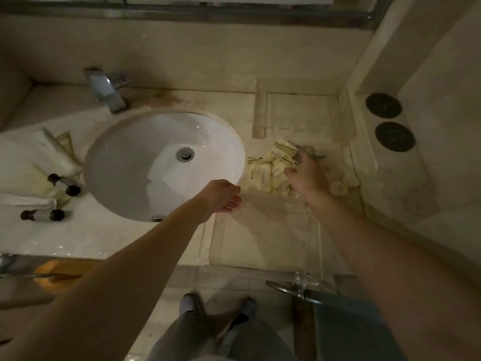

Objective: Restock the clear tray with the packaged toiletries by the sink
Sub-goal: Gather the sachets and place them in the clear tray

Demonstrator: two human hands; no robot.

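A pile of pale yellow toiletry packets (268, 170) lies on the counter just right of the sink (135, 162). My right hand (308, 175) is on the pile's right side, thumb and fingers pinching one packet (283, 152). The clear tray (316, 243) sits on the counter nearer to me, below the pile, and looks bare inside. My left hand (223, 196) hovers at the tray's far left corner with loosely curled fingers. Whether it touches the rim is unclear.
A chrome faucet (106, 89) stands behind the sink. Small dark-capped bottles (62, 183) and folded towels (23, 200) lie to the left. Two black discs (384, 105) sit on a ledge at right. Pale round items (338, 187) rest beside my right wrist.
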